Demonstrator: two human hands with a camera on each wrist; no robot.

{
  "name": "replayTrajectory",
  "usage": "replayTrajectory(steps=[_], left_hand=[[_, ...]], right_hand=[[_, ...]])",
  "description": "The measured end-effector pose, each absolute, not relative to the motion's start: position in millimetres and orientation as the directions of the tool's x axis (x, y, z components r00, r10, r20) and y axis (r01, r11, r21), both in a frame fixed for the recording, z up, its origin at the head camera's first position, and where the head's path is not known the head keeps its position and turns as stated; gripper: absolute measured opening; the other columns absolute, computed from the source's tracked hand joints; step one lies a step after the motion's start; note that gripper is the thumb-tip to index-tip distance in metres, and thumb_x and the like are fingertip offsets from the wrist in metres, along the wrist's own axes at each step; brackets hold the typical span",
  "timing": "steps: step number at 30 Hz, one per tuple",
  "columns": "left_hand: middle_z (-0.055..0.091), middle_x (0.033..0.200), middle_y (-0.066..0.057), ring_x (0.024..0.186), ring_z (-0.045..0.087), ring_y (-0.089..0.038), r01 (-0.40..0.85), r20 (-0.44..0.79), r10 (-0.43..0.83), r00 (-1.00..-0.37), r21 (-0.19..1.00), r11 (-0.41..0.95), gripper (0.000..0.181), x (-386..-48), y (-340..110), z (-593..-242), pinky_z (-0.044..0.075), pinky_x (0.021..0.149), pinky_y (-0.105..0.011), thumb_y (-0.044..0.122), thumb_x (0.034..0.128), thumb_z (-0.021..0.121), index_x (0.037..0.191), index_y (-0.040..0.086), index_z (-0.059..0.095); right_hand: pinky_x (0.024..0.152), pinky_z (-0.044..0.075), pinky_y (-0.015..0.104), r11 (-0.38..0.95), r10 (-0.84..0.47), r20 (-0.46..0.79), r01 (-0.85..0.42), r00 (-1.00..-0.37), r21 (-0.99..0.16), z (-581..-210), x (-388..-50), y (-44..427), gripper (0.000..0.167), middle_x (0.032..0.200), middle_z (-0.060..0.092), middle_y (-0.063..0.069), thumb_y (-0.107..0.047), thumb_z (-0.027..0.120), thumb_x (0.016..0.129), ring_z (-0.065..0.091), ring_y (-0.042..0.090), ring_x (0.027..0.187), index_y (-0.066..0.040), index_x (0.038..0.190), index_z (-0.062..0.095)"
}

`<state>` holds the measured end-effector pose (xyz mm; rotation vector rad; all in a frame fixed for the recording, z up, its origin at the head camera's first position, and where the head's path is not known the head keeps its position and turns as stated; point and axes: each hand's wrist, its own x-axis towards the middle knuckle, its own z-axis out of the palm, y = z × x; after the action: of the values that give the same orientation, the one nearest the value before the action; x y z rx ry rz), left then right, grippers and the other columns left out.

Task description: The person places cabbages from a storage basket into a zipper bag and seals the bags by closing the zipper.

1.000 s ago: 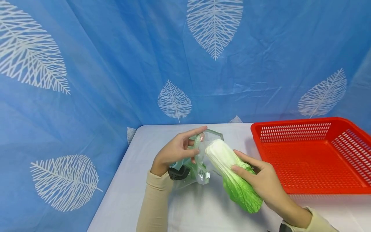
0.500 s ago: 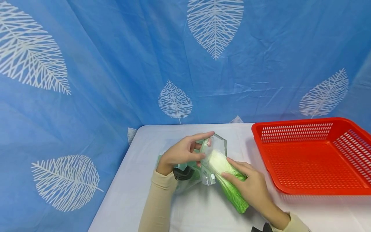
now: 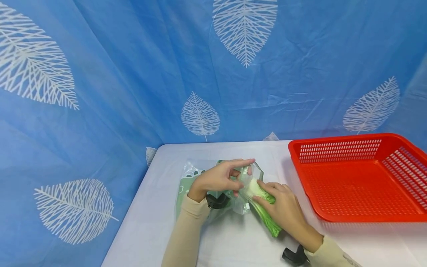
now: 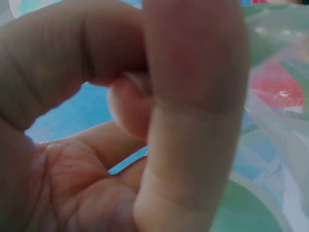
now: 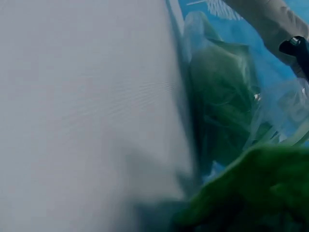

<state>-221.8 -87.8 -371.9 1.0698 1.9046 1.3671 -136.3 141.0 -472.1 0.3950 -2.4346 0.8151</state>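
A napa cabbage (image 3: 267, 218) lies tilted in my right hand (image 3: 283, 205), which grips it round the leafy part. Its white base sits inside the mouth of a clear and green zip bag (image 3: 186, 185). My left hand (image 3: 221, 177) holds the bag's mouth, fingers bent and index finger stretched along the far rim. In the left wrist view the bent fingers (image 4: 193, 111) fill the middle, with the bag's film (image 4: 285, 159) beside them. The right wrist view shows the cabbage's green leaves (image 5: 260, 179) close up and the bag (image 5: 222, 87) beyond.
A red plastic basket (image 3: 363, 217) with slotted walls stands on the right of the white table (image 3: 143, 222). Behind and to the left hangs a blue curtain (image 3: 150, 92) with white leaf prints. Black wrist devices (image 3: 295, 256) are on both arms.
My right hand has moved left with the cabbage, and its white base has gone into the bag's mouth. The left hand has shifted slightly right and nearer with the bag.
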Motion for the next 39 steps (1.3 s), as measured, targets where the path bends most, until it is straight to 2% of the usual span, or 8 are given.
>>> replayTrajectory(steps=[4, 10, 15, 17, 21, 23, 30, 39], left_hand=[[0.05, 0.135, -0.006, 0.064, 0.063, -0.023, 0.287, 0.004, 0.847, -0.531, 0.942, 0.175, 0.076, -224, -84, -376, 0.061, 0.064, -0.046, -0.007, 0.0942, 0.059, 0.162, 0.012, 0.031], [0.044, 0.149, -0.004, 0.067, 0.066, -0.027, 0.29, 0.009, 0.837, -0.548, 0.94, 0.18, 0.076, -225, -85, -376, 0.061, 0.064, -0.051, -0.006, 0.0948, 0.059, 0.162, 0.017, 0.032], [0.042, 0.15, -0.005, 0.066, 0.065, -0.027, 0.293, 0.014, 0.84, -0.542, 0.94, 0.173, 0.075, -226, -84, -374, 0.06, 0.066, -0.056, -0.005, 0.096, 0.059, 0.162, 0.021, 0.032], [0.043, 0.15, -0.005, 0.066, 0.064, -0.027, 0.298, 0.018, 0.841, -0.54, 0.939, 0.171, 0.075, -226, -84, -373, 0.06, 0.066, -0.056, -0.005, 0.0961, 0.059, 0.162, 0.02, 0.032], [0.042, 0.151, -0.005, 0.066, 0.064, -0.027, 0.31, 0.024, 0.843, -0.537, 0.936, 0.17, 0.074, -226, -85, -373, 0.06, 0.066, -0.053, -0.004, 0.0967, 0.059, 0.162, 0.018, 0.031], [0.041, 0.152, -0.005, 0.066, 0.064, -0.028, 0.31, 0.023, 0.843, -0.538, 0.935, 0.173, 0.074, -225, -86, -374, 0.061, 0.065, -0.05, -0.003, 0.0971, 0.059, 0.162, 0.019, 0.031], [0.047, 0.143, -0.004, 0.068, 0.067, -0.029, 0.323, 0.019, 0.843, -0.538, 0.928, 0.185, 0.073, -225, -87, -375, 0.06, 0.063, -0.044, -0.001, 0.0974, 0.059, 0.162, 0.022, 0.032], [0.048, 0.144, -0.003, 0.068, 0.067, -0.028, 0.339, 0.024, 0.842, -0.539, 0.921, 0.191, 0.073, -223, -85, -374, 0.06, 0.063, -0.046, -0.002, 0.0971, 0.059, 0.162, 0.019, 0.031]], right_hand=[[0.085, 0.051, 0.052, 0.764, -0.083, 0.525, -0.392, -0.847, -0.512, -480, -137, 143, 0.06, 0.12, 0.068, 0.011, -0.037, 0.087, 0.082, 0.062, 0.033, 0.102, -0.013, 0.135, 0.07], [0.103, 0.038, 0.062, 0.678, -0.072, 0.436, -0.365, -0.897, -0.638, -493, -120, 156, 0.097, 0.154, 0.045, 0.011, -0.043, 0.086, 0.081, 0.043, 0.036, 0.135, -0.019, 0.161, 0.036], [0.12, 0.023, 0.032, 0.707, -0.182, 0.489, -0.459, -0.853, -0.538, -503, -106, 170, 0.117, 0.162, 0.035, 0.011, -0.051, 0.09, 0.072, 0.037, 0.033, 0.142, -0.018, 0.164, 0.026], [0.119, 0.022, 0.024, 0.741, -0.247, 0.515, -0.503, -0.821, -0.446, -506, -103, 173, 0.117, 0.163, 0.032, 0.01, -0.059, 0.087, 0.072, 0.038, 0.031, 0.143, -0.016, 0.164, 0.029], [0.105, 0.048, 0.04, 0.769, -0.312, 0.549, -0.545, -0.775, -0.333, -511, -102, 174, 0.107, 0.163, 0.033, 0.008, -0.066, 0.081, 0.075, 0.044, 0.028, 0.14, -0.017, 0.16, 0.039], [0.096, 0.053, 0.046, 0.772, -0.301, 0.555, -0.54, -0.776, -0.335, -513, -102, 174, 0.103, 0.162, 0.037, 0.008, -0.064, 0.082, 0.076, 0.047, 0.027, 0.138, -0.019, 0.159, 0.041], [0.112, 0.023, 0.008, 0.717, -0.221, 0.58, -0.533, -0.785, -0.449, -517, -108, 173, 0.09, 0.153, 0.049, 0.005, -0.043, 0.09, 0.074, 0.056, 0.026, 0.13, -0.021, 0.152, 0.053], [0.109, 0.032, 0.01, 0.65, -0.135, 0.624, -0.544, -0.77, -0.53, -517, -113, 173, 0.077, 0.144, 0.058, 0.006, -0.02, 0.094, 0.072, 0.059, 0.021, 0.128, -0.018, 0.143, 0.064]])
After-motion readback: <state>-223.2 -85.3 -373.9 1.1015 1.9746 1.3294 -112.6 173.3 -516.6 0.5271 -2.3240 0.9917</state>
